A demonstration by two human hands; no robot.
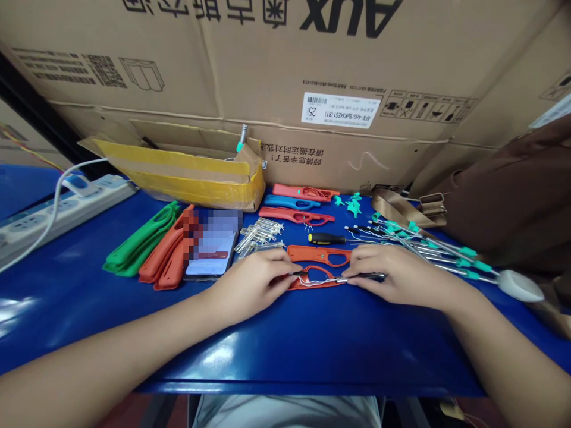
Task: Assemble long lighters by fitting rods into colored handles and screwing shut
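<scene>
An orange lighter casing half (312, 286) lies on the blue table between my hands, its hollow side up. My left hand (263, 276) is closed, with thumb and fingertips pinching a small dark piece over the casing's left part. Thin white wires (319, 282) run from there toward a metal lighter tube (372, 276). My right hand (386, 273) pinches this tube near the casing's right end. Just behind lies a second orange casing half (307, 255), partly covered by my right fingers. Clear plastic gas tanks (261, 232) are heaped beyond my left hand.
Green casings (140, 241), orange casings (167, 252) and a phone (218, 244) lie left. Red and blue casings (292, 203), a screwdriver (328, 238) and green clips (354, 205) sit behind. Metal tubes (446, 252) are right. A yellow-taped box (178, 178) and power strip (66, 208) stand back left.
</scene>
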